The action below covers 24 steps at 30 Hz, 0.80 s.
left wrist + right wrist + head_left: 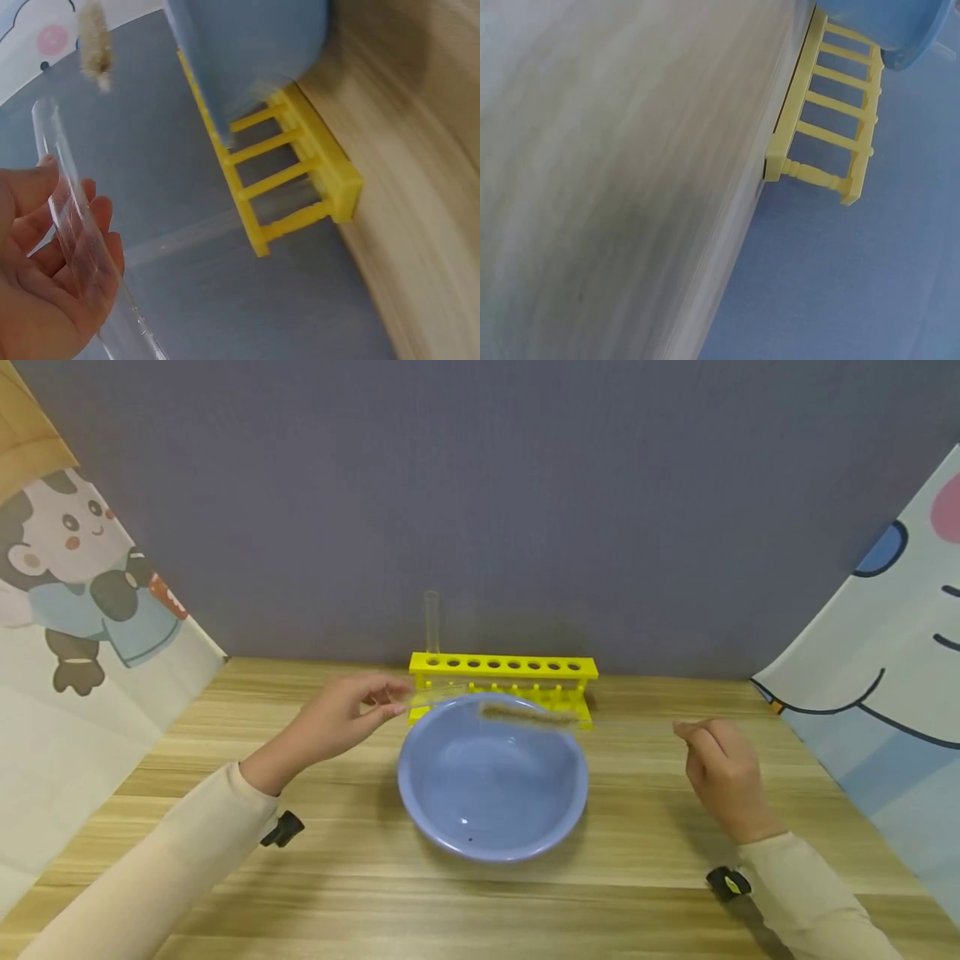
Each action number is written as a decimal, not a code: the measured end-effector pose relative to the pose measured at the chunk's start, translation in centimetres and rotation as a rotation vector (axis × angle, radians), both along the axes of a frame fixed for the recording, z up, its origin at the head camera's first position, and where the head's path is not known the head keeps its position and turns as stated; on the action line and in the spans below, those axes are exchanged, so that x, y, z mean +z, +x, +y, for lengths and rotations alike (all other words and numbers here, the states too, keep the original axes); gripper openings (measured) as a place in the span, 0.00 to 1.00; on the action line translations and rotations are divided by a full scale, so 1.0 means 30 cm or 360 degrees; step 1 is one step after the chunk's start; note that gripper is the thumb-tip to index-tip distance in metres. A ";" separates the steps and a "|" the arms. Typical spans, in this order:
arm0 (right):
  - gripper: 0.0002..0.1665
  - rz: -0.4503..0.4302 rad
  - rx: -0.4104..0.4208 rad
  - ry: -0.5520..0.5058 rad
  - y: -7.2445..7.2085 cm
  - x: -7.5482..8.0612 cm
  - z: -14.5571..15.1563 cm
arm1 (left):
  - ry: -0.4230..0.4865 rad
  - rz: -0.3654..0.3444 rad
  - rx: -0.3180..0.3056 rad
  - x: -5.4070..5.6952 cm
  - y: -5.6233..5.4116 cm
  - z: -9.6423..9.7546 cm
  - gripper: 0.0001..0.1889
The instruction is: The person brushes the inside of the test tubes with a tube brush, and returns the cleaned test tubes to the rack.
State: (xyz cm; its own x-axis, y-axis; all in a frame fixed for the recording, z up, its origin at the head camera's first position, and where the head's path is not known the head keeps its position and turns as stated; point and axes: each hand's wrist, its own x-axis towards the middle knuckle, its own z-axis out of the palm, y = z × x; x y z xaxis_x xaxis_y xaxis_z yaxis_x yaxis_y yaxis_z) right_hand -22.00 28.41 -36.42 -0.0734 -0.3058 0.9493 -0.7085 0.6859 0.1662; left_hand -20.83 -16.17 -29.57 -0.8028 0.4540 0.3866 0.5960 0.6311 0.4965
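My left hand [345, 714] holds a clear glass test tube [438, 695] between thumb and fingers, its far end over the rim of a blue basin [491, 793]. In the left wrist view the tube [75, 202] runs along the curled fingers. To the right, my right hand [722, 772] pinches the thin handle of a test tube brush [528, 717]. Its blurred brown bristles are above the back of the basin, apart from the tube's end. The left wrist view also catches the bristle head [95, 49] beyond the tube. The right wrist view does not show the right hand.
Behind the basin stands a yellow test tube rack [504, 666] with a row of holes. Another test tube [432, 622] stands upright at its left end. A grey panel [487, 510] closes off the back of the wooden table [345, 877], and printed cloths hang at both sides.
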 end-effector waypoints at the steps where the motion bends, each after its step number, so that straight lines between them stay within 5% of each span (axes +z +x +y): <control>1: 0.14 0.0010 -0.0006 -0.0013 -0.003 -0.001 0.002 | -0.0014 -0.0016 -0.0006 -0.006 -0.002 -0.004 0.12; 12: 0.13 0.0127 0.0046 -0.0091 -0.001 0.008 -0.010 | -0.0135 -0.0291 -0.0056 -0.033 -0.022 -0.011 0.09; 17: 0.14 0.0164 0.0064 -0.0098 0.002 0.018 -0.027 | -0.0059 -0.0441 -0.0178 -0.036 -0.027 -0.012 0.09; 24: 0.14 0.0194 0.0097 -0.0085 0.003 0.027 -0.038 | -0.0039 -0.0504 -0.0308 -0.048 -0.030 -0.011 0.10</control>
State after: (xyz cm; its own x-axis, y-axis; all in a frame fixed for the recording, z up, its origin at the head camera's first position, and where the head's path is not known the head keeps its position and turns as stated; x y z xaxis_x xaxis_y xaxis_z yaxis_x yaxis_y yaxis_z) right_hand -21.91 27.25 -35.61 0.0605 -0.2553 0.9650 -0.7260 0.6522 0.2180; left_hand -21.73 -16.49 -31.00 -0.7794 0.6150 0.1201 0.5247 0.5359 0.6614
